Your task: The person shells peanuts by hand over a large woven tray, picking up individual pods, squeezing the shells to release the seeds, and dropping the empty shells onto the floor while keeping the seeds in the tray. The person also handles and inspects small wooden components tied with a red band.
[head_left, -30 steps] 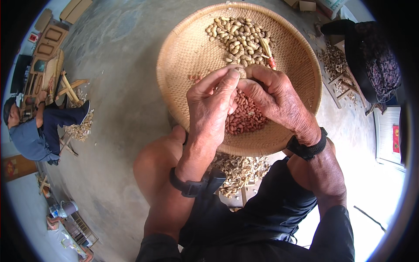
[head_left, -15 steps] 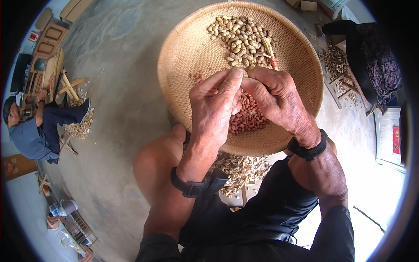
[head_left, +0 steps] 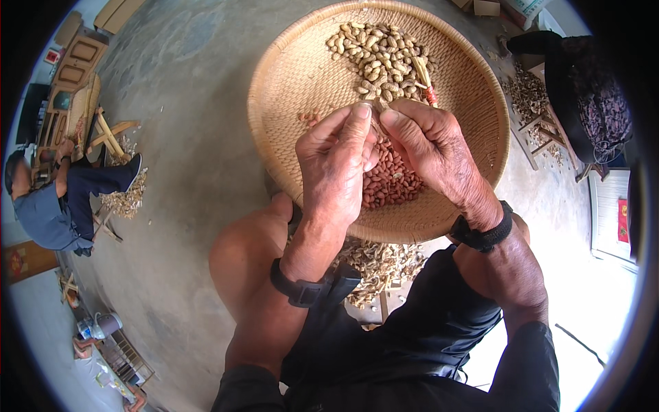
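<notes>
Over a round woven basket (head_left: pixel 274 89), my left hand (head_left: pixel 333 158) and my right hand (head_left: pixel 436 151) meet, thumbs and forefingers pinching a peanut (head_left: pixel 374 104) from both sides. Only a bit of its pale shell shows between the fingertips. Beyond my fingers lies a heap of unshelled peanuts (head_left: pixel 384 62), with a split stick tool (head_left: pixel 425 81) bound in red at its right edge. Reddish shelled kernels (head_left: pixel 392 182) are piled nearer me, partly hidden by my hands. A few more kernels (head_left: pixel 309 118) lie left of my left hand.
Empty shells (head_left: pixel 377 268) are heaped beneath the basket's near edge, between my knees. At the left a seated person (head_left: pixel 51 213) works at another basket, with shells (head_left: pixel 127 196) below. To the right, dark cloth (head_left: pixel 590 96) covers a seat beside more shells (head_left: pixel 528 96).
My fingertips have drawn slightly apart, the left ones shifting a little left, so the shell between them shows more. The basket has stayed in place.
</notes>
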`<state>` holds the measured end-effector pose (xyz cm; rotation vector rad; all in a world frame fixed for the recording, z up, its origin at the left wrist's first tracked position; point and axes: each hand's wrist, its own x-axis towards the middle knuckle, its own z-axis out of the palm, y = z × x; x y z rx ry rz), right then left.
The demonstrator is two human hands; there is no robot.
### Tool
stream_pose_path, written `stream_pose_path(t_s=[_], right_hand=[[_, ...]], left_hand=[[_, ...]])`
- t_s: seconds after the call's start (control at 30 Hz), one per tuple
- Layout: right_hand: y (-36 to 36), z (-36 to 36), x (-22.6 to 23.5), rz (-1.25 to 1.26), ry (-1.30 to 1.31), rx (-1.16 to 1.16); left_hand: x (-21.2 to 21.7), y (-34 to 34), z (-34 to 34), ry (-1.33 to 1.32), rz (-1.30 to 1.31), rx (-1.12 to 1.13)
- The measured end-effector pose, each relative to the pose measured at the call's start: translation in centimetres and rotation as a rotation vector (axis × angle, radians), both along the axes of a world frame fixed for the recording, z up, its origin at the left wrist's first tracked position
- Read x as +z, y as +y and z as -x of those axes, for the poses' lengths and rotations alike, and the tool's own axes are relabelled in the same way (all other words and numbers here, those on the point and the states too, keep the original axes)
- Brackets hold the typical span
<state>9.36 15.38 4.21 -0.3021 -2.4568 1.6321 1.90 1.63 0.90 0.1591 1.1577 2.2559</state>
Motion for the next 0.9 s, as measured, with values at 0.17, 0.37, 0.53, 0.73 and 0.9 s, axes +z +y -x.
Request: stream_pose_path(t_s=[0.17,0.37,0.53,0.73,0.9], right_hand=[[0.2,0.0,-0.6,0.158,0.014,0.001],[0.5,-0.2,-0.6,0.26,-0.061,-0.022],[1.2,0.3,-1.4,0.094,-0.003,-0.084],[2.2,0.4,-2.4,0.005,0.022,-0.124],[2.2,0.7,-2.6,-0.061,0.077,-0.071]], left_hand=[[0.1,-0.2,0.2,-0.018,-0.019,-0.009],[0.7,-0.6,0.3,0.049,0.035,-0.025],[1.6,-1.4,1.0,0.361,0.293,-0.027],[-0.6,-2.7,1.6,0.788,0.623,-0.2],[0.2,-2.5,1.8,0.607,0.55,-0.156]])
